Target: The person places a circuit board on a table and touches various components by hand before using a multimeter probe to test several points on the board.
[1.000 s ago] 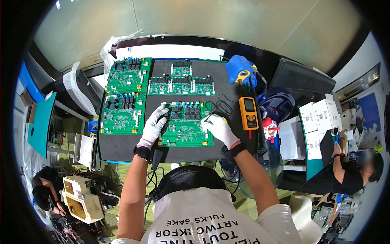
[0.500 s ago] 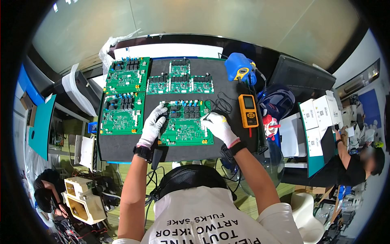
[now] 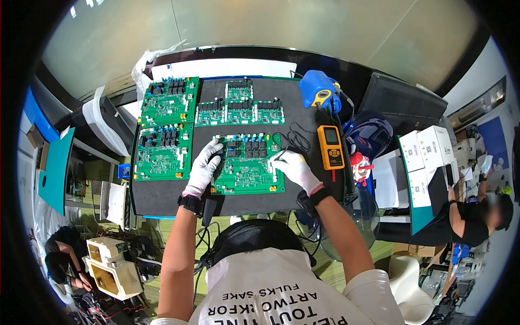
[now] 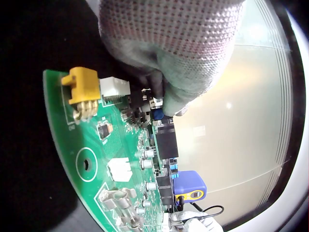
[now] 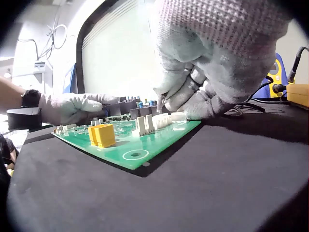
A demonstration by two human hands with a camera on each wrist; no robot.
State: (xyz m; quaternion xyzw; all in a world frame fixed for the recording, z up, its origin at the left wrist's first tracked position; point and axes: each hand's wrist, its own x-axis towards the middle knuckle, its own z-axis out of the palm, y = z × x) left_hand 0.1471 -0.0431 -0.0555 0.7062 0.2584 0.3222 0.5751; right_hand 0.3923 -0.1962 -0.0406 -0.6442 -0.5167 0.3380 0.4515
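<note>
The green circuit board [image 3: 246, 165] is lying flat on the black mat [image 3: 162, 197], straight ahead of the person and between both hands. Its long axis is running left to right, and its yellow connectors are facing the near edge. The left hand [image 3: 205, 165] is resting fairly straight-fingered on the board's left side, gripping nothing. The right hand [image 3: 292, 168] is pinching a thin test probe [image 5: 160, 102] over the far right corner, beside the yellow multimeter [image 3: 331, 148].
</note>
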